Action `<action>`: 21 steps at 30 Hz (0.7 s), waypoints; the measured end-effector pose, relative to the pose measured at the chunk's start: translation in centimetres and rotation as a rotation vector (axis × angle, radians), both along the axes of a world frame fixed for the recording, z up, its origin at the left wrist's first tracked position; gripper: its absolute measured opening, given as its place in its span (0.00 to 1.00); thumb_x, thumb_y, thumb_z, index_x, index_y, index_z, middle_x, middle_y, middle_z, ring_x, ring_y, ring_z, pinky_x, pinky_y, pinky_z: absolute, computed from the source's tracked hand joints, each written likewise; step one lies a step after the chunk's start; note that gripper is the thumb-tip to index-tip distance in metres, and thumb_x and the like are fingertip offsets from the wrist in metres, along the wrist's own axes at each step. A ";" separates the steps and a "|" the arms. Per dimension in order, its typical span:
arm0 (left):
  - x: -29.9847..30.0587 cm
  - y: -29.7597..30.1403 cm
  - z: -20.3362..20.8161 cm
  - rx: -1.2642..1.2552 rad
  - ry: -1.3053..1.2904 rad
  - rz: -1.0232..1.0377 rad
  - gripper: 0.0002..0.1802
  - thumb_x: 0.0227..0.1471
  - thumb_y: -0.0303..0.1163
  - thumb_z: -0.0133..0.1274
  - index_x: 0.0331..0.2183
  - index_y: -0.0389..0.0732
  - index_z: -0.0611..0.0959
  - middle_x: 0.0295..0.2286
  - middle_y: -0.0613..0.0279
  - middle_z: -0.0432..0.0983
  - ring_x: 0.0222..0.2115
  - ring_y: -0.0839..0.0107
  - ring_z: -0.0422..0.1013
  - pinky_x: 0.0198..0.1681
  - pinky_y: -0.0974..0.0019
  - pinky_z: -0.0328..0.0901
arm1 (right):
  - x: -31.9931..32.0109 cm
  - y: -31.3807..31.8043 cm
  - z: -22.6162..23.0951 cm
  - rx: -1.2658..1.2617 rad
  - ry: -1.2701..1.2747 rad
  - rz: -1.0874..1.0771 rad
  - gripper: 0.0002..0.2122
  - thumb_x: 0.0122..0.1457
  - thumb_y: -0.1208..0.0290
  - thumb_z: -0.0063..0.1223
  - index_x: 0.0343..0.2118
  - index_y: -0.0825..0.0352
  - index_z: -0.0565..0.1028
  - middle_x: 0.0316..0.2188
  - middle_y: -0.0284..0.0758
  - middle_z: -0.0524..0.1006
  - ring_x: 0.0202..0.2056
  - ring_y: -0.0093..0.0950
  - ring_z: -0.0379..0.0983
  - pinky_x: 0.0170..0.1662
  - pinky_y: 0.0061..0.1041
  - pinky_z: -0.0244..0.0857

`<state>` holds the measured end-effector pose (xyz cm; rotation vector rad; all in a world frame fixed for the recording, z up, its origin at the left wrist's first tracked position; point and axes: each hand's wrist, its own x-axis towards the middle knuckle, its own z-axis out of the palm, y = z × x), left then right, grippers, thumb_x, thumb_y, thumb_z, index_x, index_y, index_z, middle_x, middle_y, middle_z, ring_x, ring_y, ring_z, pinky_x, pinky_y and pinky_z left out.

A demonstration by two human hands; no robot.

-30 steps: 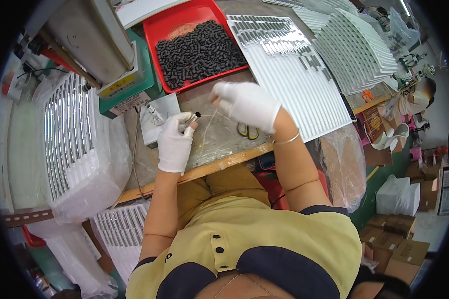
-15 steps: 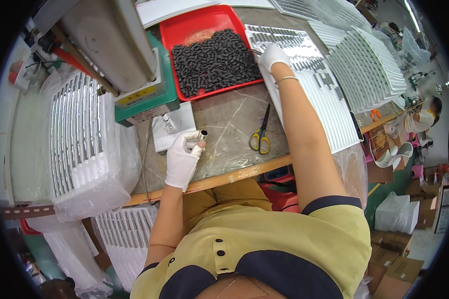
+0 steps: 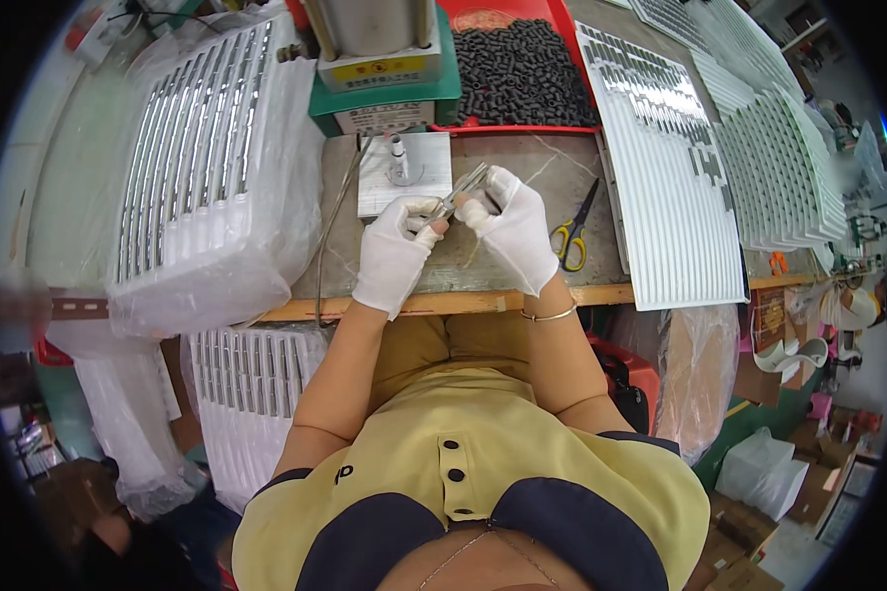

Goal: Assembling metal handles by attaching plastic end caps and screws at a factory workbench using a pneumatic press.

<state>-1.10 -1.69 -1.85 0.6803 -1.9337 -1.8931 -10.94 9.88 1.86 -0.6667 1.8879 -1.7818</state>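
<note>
In front of me my two white-gloved hands meet, fingertips and thumbs bare. A short shiny metal tube (image 3: 447, 208) is pinched in my left hand (image 3: 396, 251). Closed around another slim silver tube (image 3: 476, 177), my right hand (image 3: 518, 232) brings it against the first one. Fingers partly cover both pieces, so I cannot tell whether they are joined. Just beyond my left hand lies a flat metal block (image 3: 375, 187) with a small upright metal post (image 3: 398, 153). Scissors (image 3: 573, 239) with yellow-and-black handles rest to the right of my right hand.
A press with a green base (image 3: 323, 106) stands behind the block. Black sleeves (image 3: 522, 74) fill a red tray (image 3: 579, 49). A white ridged rack (image 3: 675, 227) holding silver pieces is at right, a plastic-wrapped rack (image 3: 192, 187) at left. A wooden edge (image 3: 601, 295) borders the table.
My right hand has come back from the rack at the right to meet my left, now with a silver tube. My left hand keeps its tube. The view has shifted.
</note>
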 end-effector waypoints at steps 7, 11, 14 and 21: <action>0.4 -0.5 0.4 -0.171 -0.030 0.113 0.18 0.41 0.30 0.64 0.36 0.36 0.78 0.28 0.62 0.77 0.26 0.75 0.72 0.30 0.72 0.66 | -0.2 -0.8 -0.9 0.123 0.201 0.137 0.08 0.49 0.78 0.58 0.33 0.72 0.73 0.25 0.31 0.76 0.27 0.14 0.69 0.31 0.16 0.65; -0.5 -3.2 1.5 -0.532 -0.053 0.201 0.21 0.36 0.30 0.66 0.36 0.39 0.78 0.28 0.60 0.76 0.28 0.65 0.74 0.35 0.65 0.68 | -1.9 -2.3 -1.0 0.150 0.196 0.075 0.10 0.49 0.78 0.57 0.35 0.73 0.74 0.28 0.32 0.78 0.31 0.15 0.71 0.35 0.16 0.65; -2.6 -7.3 0.3 -0.759 0.053 0.181 0.20 0.36 0.30 0.65 0.36 0.39 0.78 0.29 0.57 0.75 0.32 0.61 0.73 0.39 0.63 0.67 | -2.5 -5.0 -0.1 0.202 0.406 0.030 0.12 0.48 0.70 0.62 0.32 0.72 0.74 0.24 0.36 0.77 0.26 0.21 0.72 0.31 0.21 0.66; -0.6 -8.9 1.0 -0.387 -0.108 0.193 0.14 0.51 0.33 0.53 0.39 0.37 0.75 0.36 0.52 0.75 0.33 0.64 0.74 0.36 0.64 0.68 | -2.5 -8.4 -2.8 0.255 0.324 0.035 0.15 0.48 0.72 0.60 0.38 0.72 0.74 0.29 0.38 0.77 0.28 0.22 0.72 0.34 0.21 0.66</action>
